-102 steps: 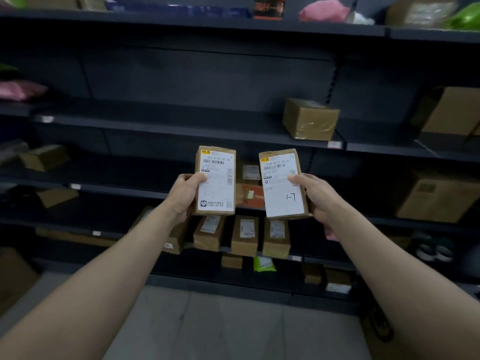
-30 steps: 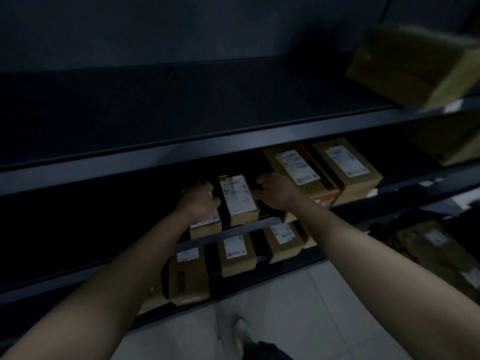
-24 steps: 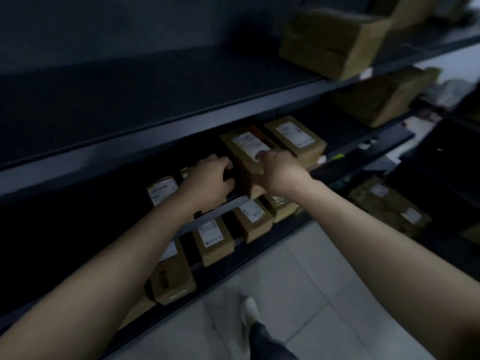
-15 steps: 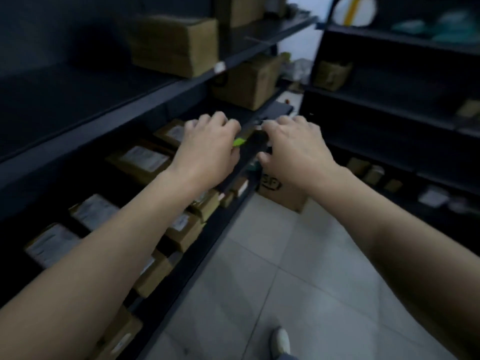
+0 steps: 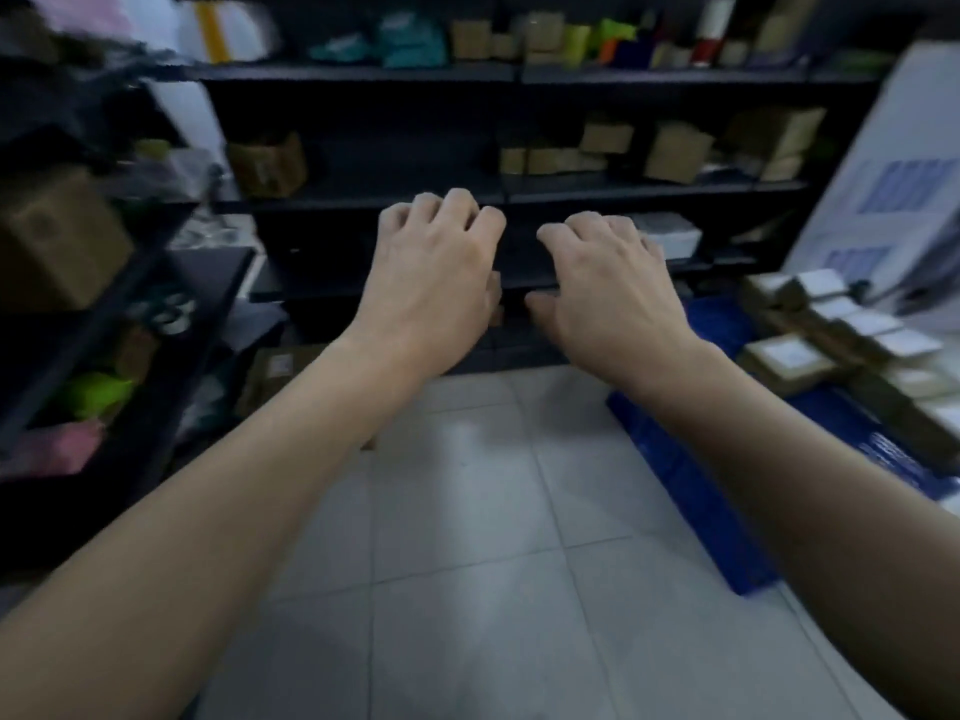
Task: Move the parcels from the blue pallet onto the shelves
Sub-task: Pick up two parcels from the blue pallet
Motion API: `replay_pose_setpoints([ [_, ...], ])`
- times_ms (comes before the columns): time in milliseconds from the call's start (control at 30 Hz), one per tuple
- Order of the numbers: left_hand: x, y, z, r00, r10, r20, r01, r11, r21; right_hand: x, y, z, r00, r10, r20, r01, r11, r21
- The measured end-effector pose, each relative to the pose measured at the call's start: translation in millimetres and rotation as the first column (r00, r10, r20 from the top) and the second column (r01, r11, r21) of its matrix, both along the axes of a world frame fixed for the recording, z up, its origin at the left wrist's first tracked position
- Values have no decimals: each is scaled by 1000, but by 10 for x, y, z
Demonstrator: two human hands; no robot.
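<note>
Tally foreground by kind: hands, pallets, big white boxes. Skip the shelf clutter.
Hands: 2, left hand and right hand, both empty
Blue pallet: 1
Big white box: 1
Total: 4

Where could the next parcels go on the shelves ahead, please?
The middle shelf is bare between the brown box and the small cartons. Further right it is crowded, as is the top shelf.
</note>
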State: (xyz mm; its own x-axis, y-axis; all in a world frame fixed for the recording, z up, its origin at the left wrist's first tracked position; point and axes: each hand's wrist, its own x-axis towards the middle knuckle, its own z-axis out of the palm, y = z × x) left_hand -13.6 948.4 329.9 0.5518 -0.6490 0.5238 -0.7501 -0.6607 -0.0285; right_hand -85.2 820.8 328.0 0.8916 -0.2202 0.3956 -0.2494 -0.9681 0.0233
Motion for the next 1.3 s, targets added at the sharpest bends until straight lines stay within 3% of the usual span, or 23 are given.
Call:
replay_pose_setpoints([
  [233,-226,-2046,-152,937,-316,-151,317,948,-24,-584,-1805,-39,941,-329,-72,334,940,63],
  [633,-517,-4464,-520,758,-599,-257,628,777,41,-1366,-3814,-463,673,-727,-138,739,665,104],
  [1000,-240,-6681,-750,649,-686,-329,734,678,36,-1396,-5881,-621,482,-864,-147,868,447,216],
  [1133,-371,-7352,-938,595,-687,-417,771,635,54,-1647,-6479,-896,376,-893,-247,916,318,246],
  [1300,-617,-8094,-1232,568,-648,-508,789,603,114,-2013,-7181,-1256,322,-885,-336,928,223,300],
])
